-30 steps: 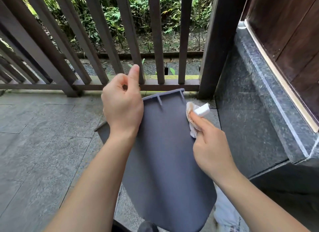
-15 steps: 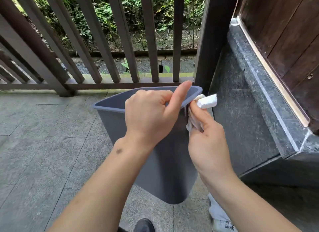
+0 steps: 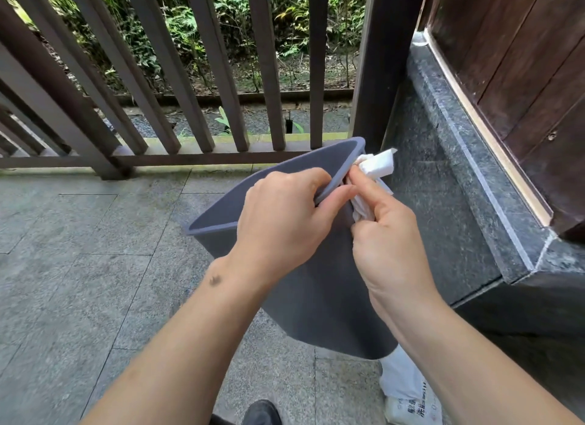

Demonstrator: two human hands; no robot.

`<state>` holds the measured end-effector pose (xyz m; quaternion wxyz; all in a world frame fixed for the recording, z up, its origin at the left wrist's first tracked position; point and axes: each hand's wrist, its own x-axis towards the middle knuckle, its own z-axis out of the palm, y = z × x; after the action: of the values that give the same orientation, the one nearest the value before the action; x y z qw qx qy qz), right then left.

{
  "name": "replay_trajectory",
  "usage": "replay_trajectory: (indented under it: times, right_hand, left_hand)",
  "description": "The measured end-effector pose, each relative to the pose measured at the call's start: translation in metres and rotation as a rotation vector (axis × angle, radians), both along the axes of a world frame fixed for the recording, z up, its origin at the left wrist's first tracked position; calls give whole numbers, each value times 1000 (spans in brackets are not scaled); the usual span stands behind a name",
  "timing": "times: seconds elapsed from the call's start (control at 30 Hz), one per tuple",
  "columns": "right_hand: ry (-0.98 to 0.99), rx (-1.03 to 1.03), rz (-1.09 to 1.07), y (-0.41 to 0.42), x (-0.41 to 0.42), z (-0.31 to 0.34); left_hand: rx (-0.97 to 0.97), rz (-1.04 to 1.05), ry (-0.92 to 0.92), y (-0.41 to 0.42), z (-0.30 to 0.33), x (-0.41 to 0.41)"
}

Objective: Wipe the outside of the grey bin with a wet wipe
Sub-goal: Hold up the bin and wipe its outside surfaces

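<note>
The fingertips of the left hand (image 3: 281, 222) are hidden inside the grey bin (image 3: 319, 285), curled over its rim, with the thumb laid along the outer face; the rim is thereby gripped. The inside of the bin is barely seen, since the opening is turned away and to the left. Part of the outer wall is covered by both hands and forearms. The wet wipe (image 3: 373, 171) is bunched, so its full extent cannot be made out; it is pinched in the right hand (image 3: 386, 235) and pressed against the outside of the bin just under the rim's far corner.

The bin is held tilted above the paved floor (image 3: 79, 282), near the dark railing (image 3: 177, 86) and beside the stone ledge (image 3: 468, 184). Its plastic is plain matt grey, with a rounded lower corner. A white packet (image 3: 408, 393) lies below, partly hidden by the right forearm; its print is illegible. A dark shoe tip (image 3: 262, 412) is cut off by the bottom edge.
</note>
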<state>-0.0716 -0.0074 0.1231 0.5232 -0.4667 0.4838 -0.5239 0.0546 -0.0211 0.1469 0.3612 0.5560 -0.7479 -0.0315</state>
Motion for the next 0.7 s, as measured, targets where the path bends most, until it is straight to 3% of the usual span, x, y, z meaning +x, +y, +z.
replay_trajectory:
  times: [0.1, 0.2, 0.3, 0.4, 0.57, 0.7]
  right_hand:
    - [222, -86, 47, -6, -1, 1]
    - [571, -179, 103, -10, -7, -7]
    - [780, -121, 146, -15, -22, -22]
    - [844, 28, 112, -25, -43, -31]
    - [759, 149, -142, -39, -81, -35]
    - [774, 180, -103, -36, -84, -40]
  left_hand:
    - [13, 42, 30, -3, -4, 5]
    - [22, 156, 126, -6, -3, 21]
    - [-6, 254, 198, -8, 4, 41]
    - [-50, 288, 180, -3, 9, 53]
    - [-94, 331, 192, 3, 15, 66]
    - [-152, 400, 210, 7, 21, 82]
